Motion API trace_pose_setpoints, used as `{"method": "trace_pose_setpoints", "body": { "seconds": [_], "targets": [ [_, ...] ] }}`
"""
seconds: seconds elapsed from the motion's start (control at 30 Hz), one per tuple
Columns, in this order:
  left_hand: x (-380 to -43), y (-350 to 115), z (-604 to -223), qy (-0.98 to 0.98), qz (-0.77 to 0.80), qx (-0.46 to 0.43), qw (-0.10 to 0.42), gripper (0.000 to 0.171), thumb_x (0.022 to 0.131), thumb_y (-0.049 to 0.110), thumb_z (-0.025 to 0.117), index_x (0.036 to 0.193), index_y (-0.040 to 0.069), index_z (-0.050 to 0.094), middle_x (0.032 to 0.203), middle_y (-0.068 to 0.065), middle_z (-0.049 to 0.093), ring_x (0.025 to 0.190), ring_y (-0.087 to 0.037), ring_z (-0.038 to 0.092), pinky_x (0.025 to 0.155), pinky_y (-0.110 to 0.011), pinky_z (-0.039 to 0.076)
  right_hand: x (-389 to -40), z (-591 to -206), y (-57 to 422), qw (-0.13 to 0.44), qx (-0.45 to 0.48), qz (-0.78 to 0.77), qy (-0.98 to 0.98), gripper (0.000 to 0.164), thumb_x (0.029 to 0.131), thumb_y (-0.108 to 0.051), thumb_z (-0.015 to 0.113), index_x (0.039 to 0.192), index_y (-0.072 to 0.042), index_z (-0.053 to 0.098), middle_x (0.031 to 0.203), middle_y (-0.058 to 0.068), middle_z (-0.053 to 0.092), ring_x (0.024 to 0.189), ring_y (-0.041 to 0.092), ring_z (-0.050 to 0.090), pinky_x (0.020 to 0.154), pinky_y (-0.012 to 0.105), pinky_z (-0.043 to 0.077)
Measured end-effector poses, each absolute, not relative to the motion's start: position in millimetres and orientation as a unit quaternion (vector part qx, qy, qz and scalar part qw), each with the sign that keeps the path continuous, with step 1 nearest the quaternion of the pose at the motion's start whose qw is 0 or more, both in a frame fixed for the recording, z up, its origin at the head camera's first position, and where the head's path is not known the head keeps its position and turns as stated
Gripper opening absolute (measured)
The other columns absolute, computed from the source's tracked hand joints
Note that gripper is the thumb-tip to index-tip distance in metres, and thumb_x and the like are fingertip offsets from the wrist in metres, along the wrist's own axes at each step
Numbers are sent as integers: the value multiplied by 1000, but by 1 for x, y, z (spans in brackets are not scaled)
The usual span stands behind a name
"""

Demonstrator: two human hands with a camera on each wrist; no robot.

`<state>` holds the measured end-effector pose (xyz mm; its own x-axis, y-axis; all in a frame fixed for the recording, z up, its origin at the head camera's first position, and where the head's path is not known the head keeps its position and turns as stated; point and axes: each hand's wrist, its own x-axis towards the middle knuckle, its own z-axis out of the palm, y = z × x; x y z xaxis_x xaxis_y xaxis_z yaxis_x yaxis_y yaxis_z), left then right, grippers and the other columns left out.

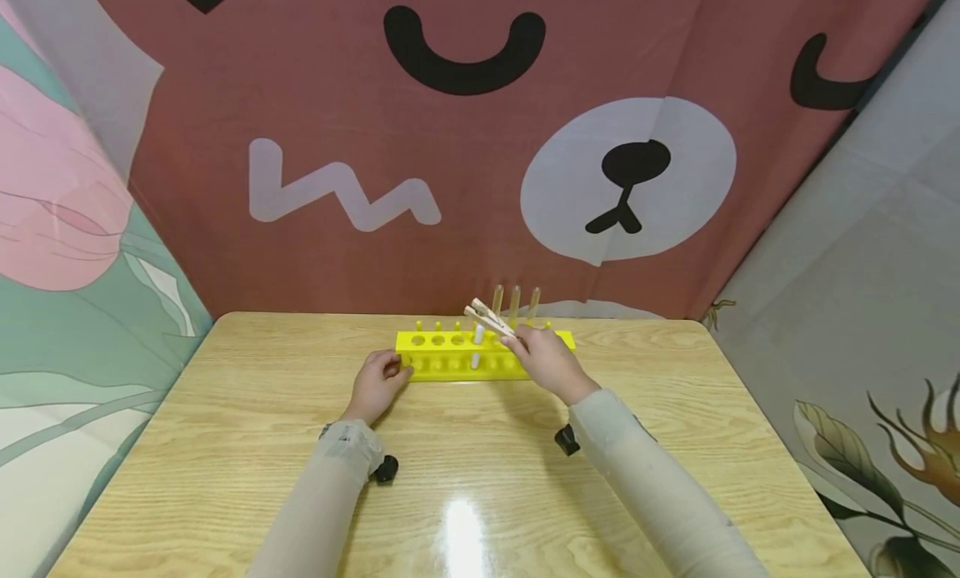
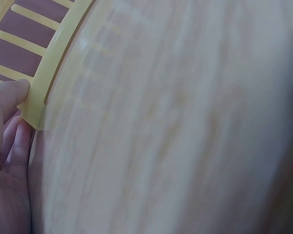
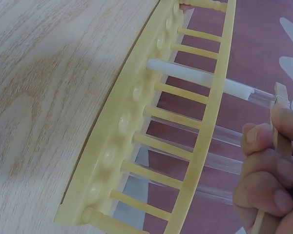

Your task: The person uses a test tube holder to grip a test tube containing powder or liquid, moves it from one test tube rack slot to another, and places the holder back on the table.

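Note:
A yellow test tube rack (image 1: 487, 376) stands near the table's far edge. My left hand (image 1: 377, 386) grips its left end, the thumb (image 2: 12, 95) in front and other fingers curled behind. My right hand (image 1: 553, 363) holds a wooden test tube clamp (image 1: 491, 318) above the rack. In the right wrist view the clamp's tip (image 3: 281, 91) is at the top of a test tube with white contents (image 3: 180, 72); whether it grips the glass I cannot tell. That tube passes through the rack, its bottom at the base. Several clear tubes (image 3: 222, 161) stand on the rack's pegs beside it.
The rack's left holes (image 1: 438, 340) hold no tubes. Light wood tabletop (image 1: 450, 445) lies in front of the rack, with a bright reflection on it. A printed cloth (image 1: 465, 228) hangs right behind the table, and others hang at both sides.

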<state>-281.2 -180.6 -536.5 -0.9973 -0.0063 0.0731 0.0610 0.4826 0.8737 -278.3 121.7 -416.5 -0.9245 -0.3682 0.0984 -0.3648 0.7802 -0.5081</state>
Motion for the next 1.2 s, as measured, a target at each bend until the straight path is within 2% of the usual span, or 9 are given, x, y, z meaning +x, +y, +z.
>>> {"method": "trace_pose_setpoints", "body": {
  "seconds": [0.53, 0.87, 1.2],
  "targets": [
    [-281, -180, -537, -859, -511, -15, 33, 40, 98, 18, 68, 130, -6, 62, 138, -24, 50, 122, -37, 57, 105, -48, 48, -274, -406, 120, -4, -193, -255, 948, 33, 108, -30, 51, 93, -3, 60, 60, 1, 39, 47, 12, 29, 46, 25, 27],
    [-280, -181, -536, -859, -511, -18, 29, 41, 99, 18, 68, 131, -6, 60, 139, -24, 49, 122, -37, 57, 106, -49, 48, -274, -405, 120, -26, -204, -251, 946, 30, 108, -29, 51, 88, -8, 55, 60, 1, 38, 46, 12, 28, 46, 25, 27],
    [-281, -181, -537, -859, -510, -17, 32, 40, 99, 18, 68, 130, -7, 61, 139, -24, 48, 123, -38, 57, 106, -49, 48, -274, -403, 120, -17, -198, -270, 942, 31, 108, -29, 50, 93, -4, 59, 60, 2, 38, 46, 13, 28, 45, 25, 27]
  ]
}}
